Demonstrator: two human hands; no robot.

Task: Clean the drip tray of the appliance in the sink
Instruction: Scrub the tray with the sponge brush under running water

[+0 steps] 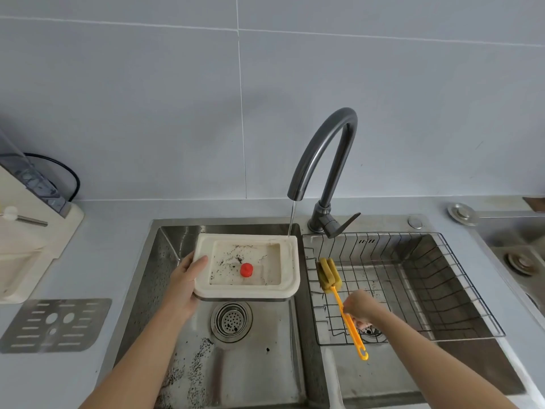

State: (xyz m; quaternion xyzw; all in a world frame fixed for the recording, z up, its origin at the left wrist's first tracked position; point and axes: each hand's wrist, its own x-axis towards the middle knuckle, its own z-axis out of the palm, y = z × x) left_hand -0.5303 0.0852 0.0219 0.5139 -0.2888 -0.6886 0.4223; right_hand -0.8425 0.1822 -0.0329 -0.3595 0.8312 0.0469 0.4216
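My left hand (184, 280) grips the left edge of a cream drip tray (290, 261), held level above the left sink basin (165, 278). Dark coffee grounds speckle the tray's inside, and a red float (246, 270) stands near its middle. A thin stream of water from the dark faucet (321, 160) lands on the tray's far right corner. My right hand (361, 305) is closed on the orange handle of a sponge brush (328, 274), whose yellow-green head rests against the left side of the wire rack (442, 290) in the right basin.
Grounds are scattered on the left basin floor around the drain strainer (231, 320). A perforated metal grate (56, 324) lies on the counter at left, beside the cream appliance (32, 231). A second sink (519, 261) sits at far right.
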